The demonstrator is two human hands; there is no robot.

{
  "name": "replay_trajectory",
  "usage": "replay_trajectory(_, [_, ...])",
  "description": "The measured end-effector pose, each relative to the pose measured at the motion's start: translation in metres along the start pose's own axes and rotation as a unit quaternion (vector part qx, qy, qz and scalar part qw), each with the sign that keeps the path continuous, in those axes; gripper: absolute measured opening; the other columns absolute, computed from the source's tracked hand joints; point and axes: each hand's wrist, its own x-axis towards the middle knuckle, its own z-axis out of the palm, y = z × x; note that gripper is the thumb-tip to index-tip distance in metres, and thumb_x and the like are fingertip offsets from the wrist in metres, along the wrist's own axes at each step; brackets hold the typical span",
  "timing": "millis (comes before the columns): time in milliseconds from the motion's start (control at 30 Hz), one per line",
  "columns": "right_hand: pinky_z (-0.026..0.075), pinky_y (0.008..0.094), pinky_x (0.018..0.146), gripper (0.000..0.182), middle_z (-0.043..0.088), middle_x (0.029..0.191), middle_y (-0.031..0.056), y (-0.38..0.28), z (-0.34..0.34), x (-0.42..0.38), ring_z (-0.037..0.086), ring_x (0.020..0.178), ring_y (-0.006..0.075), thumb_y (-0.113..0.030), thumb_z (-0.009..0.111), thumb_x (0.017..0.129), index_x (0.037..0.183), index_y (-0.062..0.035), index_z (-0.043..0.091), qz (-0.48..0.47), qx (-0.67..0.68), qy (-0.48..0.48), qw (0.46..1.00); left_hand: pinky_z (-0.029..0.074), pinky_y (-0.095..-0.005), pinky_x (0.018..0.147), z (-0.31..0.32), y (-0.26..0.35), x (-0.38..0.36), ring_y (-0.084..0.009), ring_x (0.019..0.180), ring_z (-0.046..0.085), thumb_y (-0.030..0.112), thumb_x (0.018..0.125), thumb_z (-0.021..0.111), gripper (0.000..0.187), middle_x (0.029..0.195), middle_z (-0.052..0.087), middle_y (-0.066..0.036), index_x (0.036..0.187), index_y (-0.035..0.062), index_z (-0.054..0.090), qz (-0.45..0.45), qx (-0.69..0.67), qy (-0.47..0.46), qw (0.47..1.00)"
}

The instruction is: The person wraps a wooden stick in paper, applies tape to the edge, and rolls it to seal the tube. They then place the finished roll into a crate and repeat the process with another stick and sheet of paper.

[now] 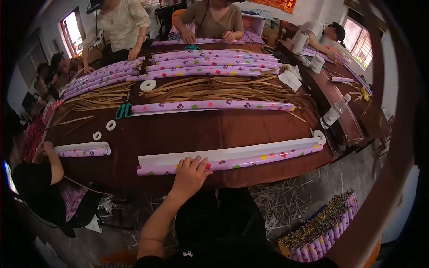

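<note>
My left hand (192,173) rests over a long roll of purple patterned wrapping paper (254,160), its fingers bent across the top and gripping it. A white flap of the paper (156,160) stands free along the far side of the roll. By the roll's right end lies a white tape roll (319,136). A blurred raised arm (384,201), apparently my right, crosses the right edge; its hand is out of view.
Beyond lie another paper roll (214,106), green scissors (124,110), brown strips (205,89) and stacked rolls (210,62). A bottle (335,111) stands right. Co-workers sit around the table (268,129). Paper shreds (281,201) and bundled rolls (324,243) are below.
</note>
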Motion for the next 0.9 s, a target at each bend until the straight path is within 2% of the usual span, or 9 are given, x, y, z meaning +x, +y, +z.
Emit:
replay_trajectory(100, [0.052,0.027,0.08,0.027,0.073,0.099,0.0102,0.011,0.054,-0.033,0.066,0.087,0.0115,-0.014,0.055,0.095,0.113,-0.0008,0.07,0.078,0.255,-0.153,0.952,0.044,-0.0396,0.083,-0.001,0.002,0.002,-0.0266,0.096,0.053,0.031,0.081,0.075,0.046,0.115,0.061,-0.009,0.117,0.0043,0.064,-0.003,0.002,0.002,1.0])
replay_trajectory(200, [0.05,0.0256,0.074,0.023,0.072,0.084,0.0058,0.009,0.169,-0.074,0.065,0.08,0.0097,-0.014,0.06,0.096,0.112,-0.0005,0.07,0.176,0.521,-0.332,0.767,0.044,-0.0407,0.084,-0.003,0.002,0.002,-0.0273,0.097,0.053,0.033,0.082,0.074,0.048,0.115,0.061,-0.009,0.118,0.0047,0.063,-0.001,0.009,-0.004,1.0])
replay_trajectory(233, [0.048,0.0254,0.068,0.023,0.072,0.083,0.0087,0.01,0.216,-0.086,0.063,0.073,0.0116,-0.013,0.066,0.091,0.108,0.0028,0.069,0.176,0.588,-0.334,0.715,0.044,-0.0404,0.084,-0.003,0.003,0.001,-0.0269,0.097,0.054,0.035,0.083,0.072,0.046,0.114,0.061,-0.008,0.117,0.0061,0.063,-0.009,0.014,-0.02,1.0])
replay_trajectory(333, [0.042,0.0218,0.059,0.009,0.07,0.077,0.005,0.011,0.327,-0.113,0.059,0.067,0.0068,-0.009,0.066,0.092,0.1,-0.0047,0.065,0.198,0.694,-0.353,0.596,0.045,-0.0404,0.085,0.003,-0.003,0.0,-0.0268,0.099,0.055,0.037,0.083,0.07,0.043,0.111,0.062,-0.008,0.115,0.008,0.064,-0.001,0.043,-0.018,0.999])
replay_trajectory(400, [0.04,0.021,0.058,0.005,0.069,0.077,0.0046,0.016,0.372,-0.121,0.06,0.068,0.0073,-0.008,0.066,0.092,0.095,-0.0052,0.064,0.214,0.696,-0.343,0.594,0.047,-0.0407,0.086,0.003,-0.005,-0.004,-0.0276,0.103,0.056,0.034,0.083,0.069,0.038,0.107,0.064,-0.009,0.112,0.0092,0.066,0.026,0.061,0.017,0.998])
replay_trajectory(467, [0.04,0.0239,0.059,0.008,0.067,0.076,0.0084,0.018,0.394,-0.127,0.056,0.067,0.0108,-0.008,0.063,0.093,0.096,-0.0012,0.065,0.25,0.747,-0.269,0.554,0.046,-0.041,0.086,-0.003,-0.004,-0.003,-0.0268,0.102,0.057,0.034,0.082,0.07,0.038,0.106,0.065,-0.009,0.112,0.0098,0.067,0.009,0.044,-0.029,0.999])
replay_trajectory(600, [0.038,0.0219,0.059,0.01,0.066,0.074,0.0056,0.018,0.391,-0.127,0.052,0.062,0.0087,-0.009,0.064,0.092,0.095,0.0,0.066,0.278,0.692,-0.299,0.596,0.047,-0.0352,0.084,-0.007,-0.007,0.003,-0.0236,0.096,0.06,0.032,0.087,0.066,0.031,0.098,0.065,-0.008,0.104,0.0063,0.066,0.0,-0.001,0.021,1.0])
replay_trajectory(700, [0.043,0.0219,0.063,0.008,0.066,0.074,0.0058,0.011,0.391,-0.133,0.058,0.065,0.0098,-0.007,0.064,0.092,0.093,0.001,0.065,0.289,0.69,-0.277,0.603,0.05,-0.0388,0.083,-0.016,-0.026,0.001,-0.0245,0.095,0.06,0.026,0.089,0.067,0.032,0.096,0.065,-0.009,0.112,0.0032,0.064,-0.033,-0.134,-0.086,0.987])
replay_trajectory(900, [0.046,0.0228,0.064,0.007,0.063,0.074,0.0033,0.006,0.394,-0.135,0.061,0.066,0.0107,-0.004,0.065,0.091,0.086,-0.0001,0.062,0.267,0.724,-0.25,0.584,0.044,-0.0358,0.084,-0.064,-0.069,-0.026,-0.0235,0.087,0.063,0.026,0.089,0.067,0.019,0.087,0.066,-0.006,0.089,0.0067,0.068,-0.06,-0.014,-0.065,0.996])
